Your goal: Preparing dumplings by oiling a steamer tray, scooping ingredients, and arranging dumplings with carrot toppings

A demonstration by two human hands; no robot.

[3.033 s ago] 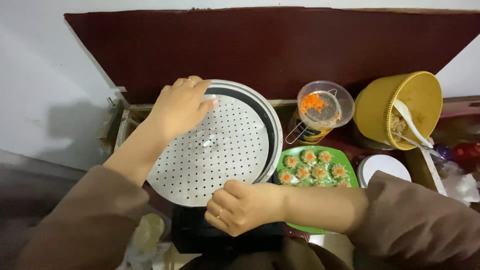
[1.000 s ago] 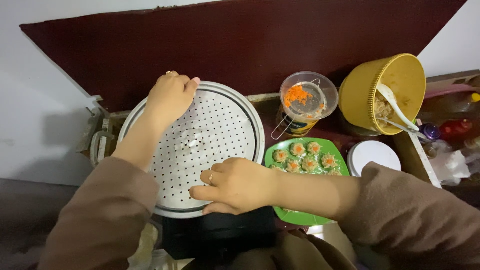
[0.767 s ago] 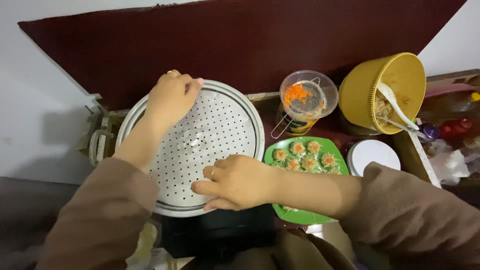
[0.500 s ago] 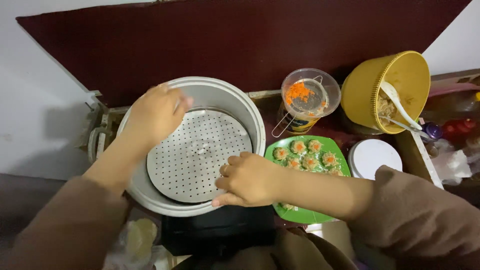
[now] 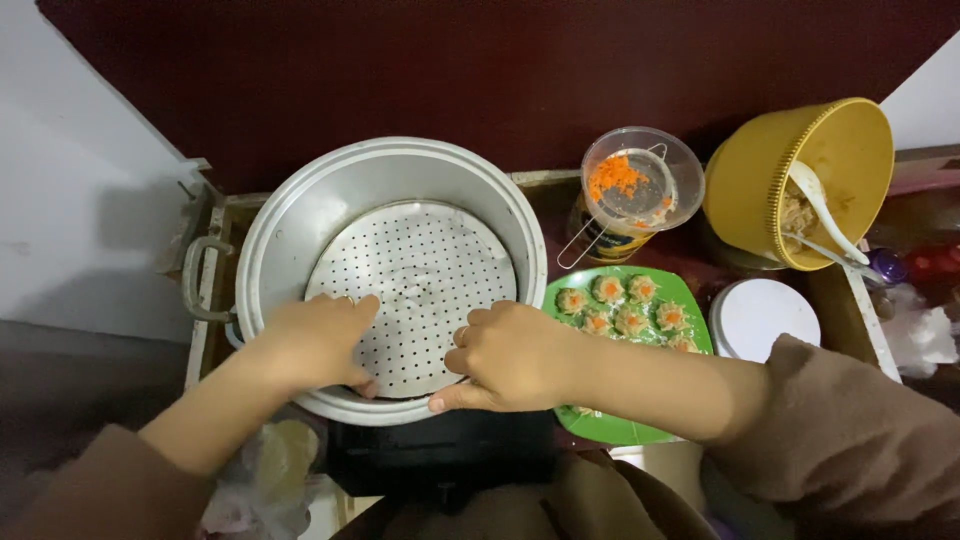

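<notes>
Both hands, left hand (image 5: 315, 345) and right hand (image 5: 510, 355), curl their fingers over the near edge of the round perforated metal steamer plate (image 5: 415, 290), keeping it level inside the large aluminium steamer pot (image 5: 300, 205).

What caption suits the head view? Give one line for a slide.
Both hands, left hand and right hand, rest on a perforated steamer tray inside a metal pot.
</notes>
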